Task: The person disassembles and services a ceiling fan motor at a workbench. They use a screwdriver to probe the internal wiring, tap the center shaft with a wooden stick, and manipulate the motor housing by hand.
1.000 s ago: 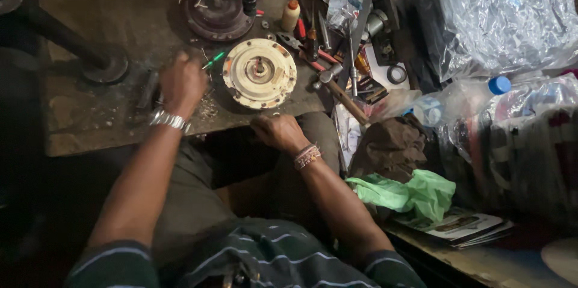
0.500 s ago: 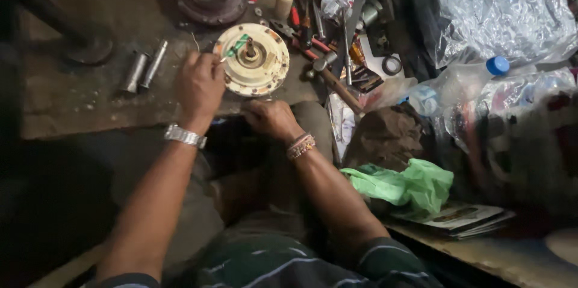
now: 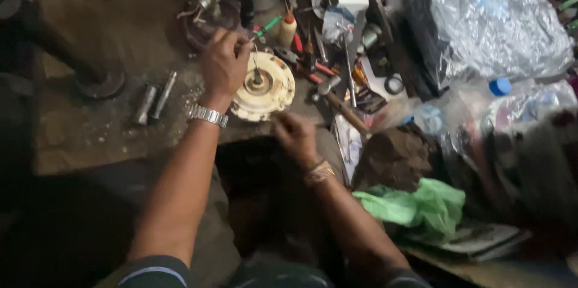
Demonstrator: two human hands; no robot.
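A round cream-coloured metal disc with a hub in its centre lies on the worn bench top. My left hand, with a metal watch on the wrist, is over the disc's upper left edge. It is closed on a green-handled screwdriver whose thin shaft runs down to the hub. My right hand, with a bracelet on the wrist, is blurred at the disc's lower right rim. Whether its fingers grip the rim is unclear.
Two short metal cylinders lie left of the disc, beside a dark post base. Behind are a dark round part, a small bottle, loose hand tools and a hammer. Clear plastic bags, a blue-capped bottle and a green bag crowd the right.
My left hand moved from left of the disc onto its upper edge and took the green-handled screwdriver. My right hand rose towards the disc's rim. The view shifted.
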